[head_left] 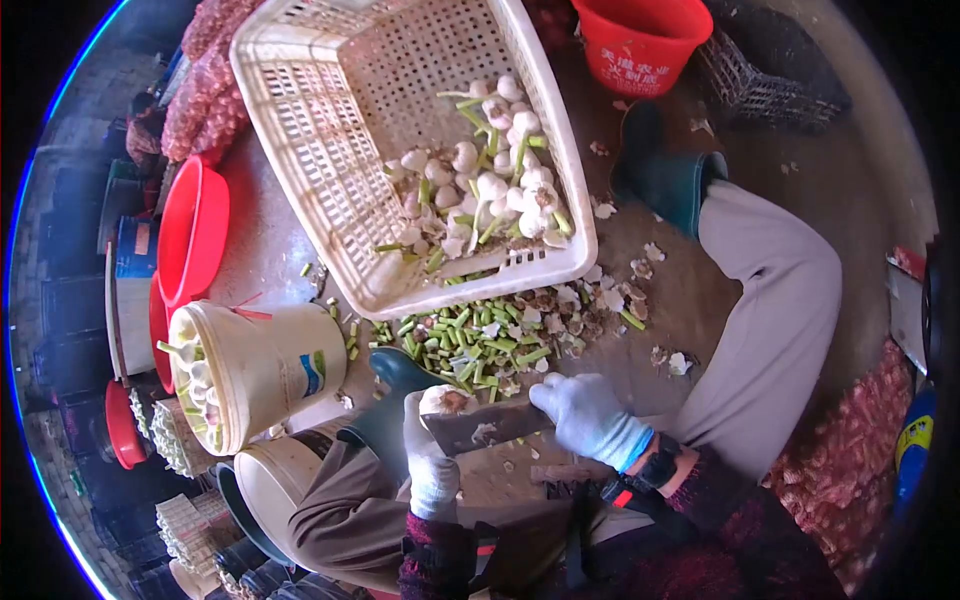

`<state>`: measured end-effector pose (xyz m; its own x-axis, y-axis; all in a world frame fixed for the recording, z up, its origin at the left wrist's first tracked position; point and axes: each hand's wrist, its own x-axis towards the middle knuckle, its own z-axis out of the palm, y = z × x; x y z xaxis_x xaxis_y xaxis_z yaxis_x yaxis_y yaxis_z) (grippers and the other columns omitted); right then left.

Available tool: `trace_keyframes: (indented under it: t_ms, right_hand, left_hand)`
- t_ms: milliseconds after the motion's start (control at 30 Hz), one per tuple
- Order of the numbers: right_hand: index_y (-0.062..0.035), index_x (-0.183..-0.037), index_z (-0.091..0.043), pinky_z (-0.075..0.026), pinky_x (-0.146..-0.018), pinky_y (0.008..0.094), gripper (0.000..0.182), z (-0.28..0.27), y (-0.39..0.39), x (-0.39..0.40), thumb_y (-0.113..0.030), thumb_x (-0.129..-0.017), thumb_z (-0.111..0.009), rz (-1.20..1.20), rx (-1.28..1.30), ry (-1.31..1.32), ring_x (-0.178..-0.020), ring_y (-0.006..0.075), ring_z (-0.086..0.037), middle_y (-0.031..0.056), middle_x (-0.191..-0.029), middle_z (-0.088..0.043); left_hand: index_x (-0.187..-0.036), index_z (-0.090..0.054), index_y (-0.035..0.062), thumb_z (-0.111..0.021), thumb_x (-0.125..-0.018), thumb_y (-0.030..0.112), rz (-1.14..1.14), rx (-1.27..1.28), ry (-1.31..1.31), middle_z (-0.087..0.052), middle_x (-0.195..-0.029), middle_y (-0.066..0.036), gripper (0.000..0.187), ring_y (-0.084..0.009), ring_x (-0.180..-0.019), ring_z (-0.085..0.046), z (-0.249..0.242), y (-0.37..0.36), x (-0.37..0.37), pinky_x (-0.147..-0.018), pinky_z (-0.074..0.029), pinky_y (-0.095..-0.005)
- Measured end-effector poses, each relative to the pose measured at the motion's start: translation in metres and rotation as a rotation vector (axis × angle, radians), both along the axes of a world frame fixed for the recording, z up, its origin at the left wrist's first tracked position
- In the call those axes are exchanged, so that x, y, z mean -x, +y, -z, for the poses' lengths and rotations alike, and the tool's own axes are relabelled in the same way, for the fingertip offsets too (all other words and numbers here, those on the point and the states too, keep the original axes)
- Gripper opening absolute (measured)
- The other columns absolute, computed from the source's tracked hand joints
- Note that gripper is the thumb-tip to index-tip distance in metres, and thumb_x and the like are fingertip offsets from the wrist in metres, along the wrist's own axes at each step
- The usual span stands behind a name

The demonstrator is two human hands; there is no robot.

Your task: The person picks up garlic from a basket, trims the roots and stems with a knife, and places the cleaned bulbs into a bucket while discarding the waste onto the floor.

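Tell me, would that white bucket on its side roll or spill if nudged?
Probably both. The white bucket lies on its side, so its round wall could roll. Its open mouth shows garlic packed to the rim, so bulbs might tumble out. Being that full, it likely feels heavy.

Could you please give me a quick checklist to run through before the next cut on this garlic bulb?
1. Bulb held: left hand grips the garlic bulb at its top. Ok.
2. Blade gripped: right hand is closed on the cleaver. Ok.
3. Fingers away from the cutting edge: the edge is hidden against the glove. Cannot tell.
4. Supply: white basket holds more stemmed bulbs. Ok.
5. Room in the white bucket: it lies tilted, with garlic at its mouth. Cannot tell.
6. Floor below: a heap of cut stems and skins lies between the boots. Not ok.
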<state>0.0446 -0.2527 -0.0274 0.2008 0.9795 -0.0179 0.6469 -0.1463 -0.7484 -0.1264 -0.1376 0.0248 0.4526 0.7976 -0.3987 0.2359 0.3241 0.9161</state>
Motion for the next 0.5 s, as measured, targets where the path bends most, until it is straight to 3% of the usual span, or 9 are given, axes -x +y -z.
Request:
trace_keyframes:
  t_ms: [67,100,133,200,233,333,400,467,500]
  right_hand:
    - [-0.0103,-0.080,-0.055,-0.048,-0.054,0.0453,0.011,0.014,0.003,0.004,-0.005,-0.070,-0.055,0.018,-0.040,0.019,-0.064,0.0340,-0.061,0.0109,-0.074,-0.057]
    - [-0.0098,-0.082,-0.060,-0.049,-0.057,0.0464,0.011,0.014,0.005,0.005,-0.010,-0.072,-0.056,-0.007,0.057,0.034,-0.068,0.0347,-0.063,0.0126,-0.076,-0.061]
    - [-0.0098,-0.082,-0.060,-0.049,-0.057,0.0464,0.011,0.034,0.005,-0.005,-0.010,-0.072,-0.056,-0.006,0.051,0.029,-0.068,0.0347,-0.063,0.0126,-0.076,-0.061]
    - [-0.0082,-0.085,-0.064,-0.051,-0.063,0.0463,0.017,0.080,0.004,-0.021,-0.017,-0.071,-0.059,0.098,0.504,-0.063,-0.073,0.0350,-0.065,0.0187,-0.077,-0.064]
    - [-0.0075,-0.086,-0.065,-0.051,-0.065,0.0474,0.018,0.057,0.015,-0.022,-0.018,-0.073,-0.059,0.191,0.467,-0.005,-0.075,0.0363,-0.065,0.0201,-0.078,-0.065]
    - [-0.0054,-0.091,-0.065,-0.051,-0.072,0.0469,0.023,0.003,0.011,-0.016,-0.020,-0.075,-0.058,0.268,0.420,0.139,-0.079,0.0384,-0.064,0.0213,-0.082,-0.065]
    - [-0.0054,-0.091,-0.065,-0.051,-0.071,0.0449,0.023,0.019,-0.002,-0.002,-0.020,-0.075,-0.058,0.223,0.436,0.335,-0.079,0.0383,-0.064,0.0207,-0.081,-0.065]
    - [-0.0050,-0.091,-0.064,-0.050,-0.067,0.0424,0.024,0.032,-0.005,0.018,-0.022,-0.074,-0.059,0.347,0.408,0.542,-0.076,0.0375,-0.064,0.0208,-0.079,-0.065]
    - [-0.0037,-0.084,-0.061,-0.047,-0.060,0.0397,0.019,0.008,0.001,0.019,-0.021,-0.077,-0.061,0.445,0.248,0.622,-0.067,0.0358,-0.062,0.0194,-0.072,-0.063]
  left_hand:
    - [-0.119,-0.043,0.0033,-0.080,-0.070,0.041,0.045,-0.016,-0.058,-0.058,-0.108,-0.008,0.073,-0.0176,-0.095,-0.062,0.014,0.005,0.012,-0.079,-0.055,-0.0295]
    - [-0.116,-0.045,0.0022,-0.082,-0.068,0.029,-0.106,0.012,-0.117,-0.059,-0.104,-0.008,0.066,-0.0182,-0.093,-0.061,0.007,-0.002,0.003,-0.079,-0.053,-0.0301]
    - [-0.112,-0.047,0.0020,-0.080,-0.062,0.014,-0.107,0.094,0.055,-0.058,-0.100,-0.007,0.062,-0.0181,-0.090,-0.060,-0.009,0.001,0.001,-0.078,-0.052,-0.0299]
    - [-0.105,-0.051,0.0019,-0.072,-0.059,0.013,0.058,-0.088,0.023,-0.057,-0.092,-0.004,0.052,-0.0131,-0.085,-0.057,-0.048,-0.009,-0.013,-0.079,-0.047,-0.0246]
    - [-0.106,-0.051,0.0017,-0.076,-0.052,0.014,-0.040,-0.052,-0.007,-0.057,-0.093,-0.005,0.061,-0.0144,-0.087,-0.057,-0.045,-0.006,-0.009,-0.078,-0.048,-0.0253]
    - [-0.117,-0.048,0.0004,-0.076,-0.061,0.002,-0.131,-0.070,-0.076,-0.057,-0.100,-0.006,0.063,-0.0151,-0.091,-0.057,-0.048,-0.003,-0.019,-0.082,-0.049,-0.0281]
    - [-0.116,-0.049,0.0050,-0.072,-0.066,-0.005,-0.174,-0.136,-0.066,-0.056,-0.100,-0.004,0.056,-0.0168,-0.091,-0.058,-0.033,-0.001,-0.012,-0.081,-0.051,-0.0289]
    - [-0.116,-0.049,0.0059,-0.071,-0.069,-0.002,-0.213,-0.038,-0.094,-0.055,-0.102,-0.004,0.052,-0.0174,-0.097,-0.057,-0.024,0.003,-0.011,-0.088,-0.049,-0.0317]
    - [-0.117,-0.048,0.0058,-0.070,-0.070,-0.003,-0.317,0.027,-0.269,-0.054,-0.104,-0.004,0.052,-0.0173,-0.097,-0.056,-0.018,0.002,-0.016,-0.088,-0.049,-0.0316]
